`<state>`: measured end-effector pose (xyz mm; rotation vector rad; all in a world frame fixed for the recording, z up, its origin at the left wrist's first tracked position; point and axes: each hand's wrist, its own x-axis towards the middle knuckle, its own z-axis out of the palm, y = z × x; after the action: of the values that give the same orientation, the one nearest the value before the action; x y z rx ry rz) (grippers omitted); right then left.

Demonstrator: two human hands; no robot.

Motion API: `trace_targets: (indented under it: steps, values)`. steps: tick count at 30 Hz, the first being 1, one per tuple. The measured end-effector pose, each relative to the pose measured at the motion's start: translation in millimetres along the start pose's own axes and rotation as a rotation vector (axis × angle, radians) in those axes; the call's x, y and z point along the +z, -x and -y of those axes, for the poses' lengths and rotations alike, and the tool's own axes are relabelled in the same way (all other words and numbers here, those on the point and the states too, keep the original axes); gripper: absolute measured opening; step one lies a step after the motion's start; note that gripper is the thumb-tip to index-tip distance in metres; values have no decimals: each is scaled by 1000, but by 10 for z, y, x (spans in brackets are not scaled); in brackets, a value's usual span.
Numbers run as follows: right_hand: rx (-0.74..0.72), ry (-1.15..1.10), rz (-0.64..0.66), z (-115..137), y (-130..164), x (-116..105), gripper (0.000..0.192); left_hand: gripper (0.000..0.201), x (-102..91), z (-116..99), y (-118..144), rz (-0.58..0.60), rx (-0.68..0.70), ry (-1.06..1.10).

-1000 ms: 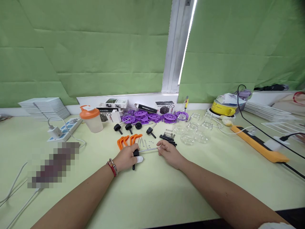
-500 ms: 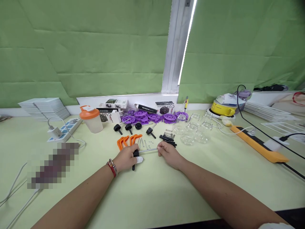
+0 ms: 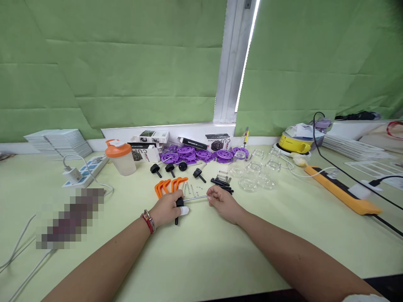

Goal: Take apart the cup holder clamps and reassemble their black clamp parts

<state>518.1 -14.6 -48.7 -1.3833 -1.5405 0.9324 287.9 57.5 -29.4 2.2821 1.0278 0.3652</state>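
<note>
Pale green tabletop [image 3: 201, 251] fills the near part of the view, with both forearms reaching in from six o'clock. At the centre, the left hand [image 3: 166, 209] has its fingers curled around a black knob [image 3: 178, 206]; one fingertip wears a white wrap. A thin metal rod [image 3: 195, 197] runs out of that knob toward three o'clock, held level just above the table. The right hand [image 3: 223, 202] pinches the rod's far end between thumb and fingertips, the other fingers folded in. A red and silver bracelet [image 3: 149, 220] sits on the left wrist.

Just beyond the hands, toward twelve o'clock, orange plastic brackets [image 3: 170, 185] lie beside loose metal pins [image 3: 189, 188], and a small pile of black sticks and springs [image 3: 223, 180] rests just past the right hand. Further out are four more black knobs on rods [image 3: 176, 168], then a heap of purple wheels [image 3: 201, 154] and printed cardboard boxes [image 3: 151, 142] against the sill. Clear glass jars [image 3: 255, 172] stand at one o'clock. An orange-lidded shaker bottle [image 3: 120, 157] is at eleven o'clock, with a white power strip [image 3: 83, 172] at ten o'clock. At two o'clock sit a yellow bowl [image 3: 294, 143] and an orange bar [image 3: 341, 189]. Green blinds [image 3: 126, 63] cover the window behind.
</note>
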Motion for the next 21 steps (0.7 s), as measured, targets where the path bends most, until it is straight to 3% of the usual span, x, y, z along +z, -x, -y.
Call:
trace_targets:
  steps: [21]
  values:
    - [25,116,-14,68,7,-4,18,25,-7,-1,4,-2,0,11]
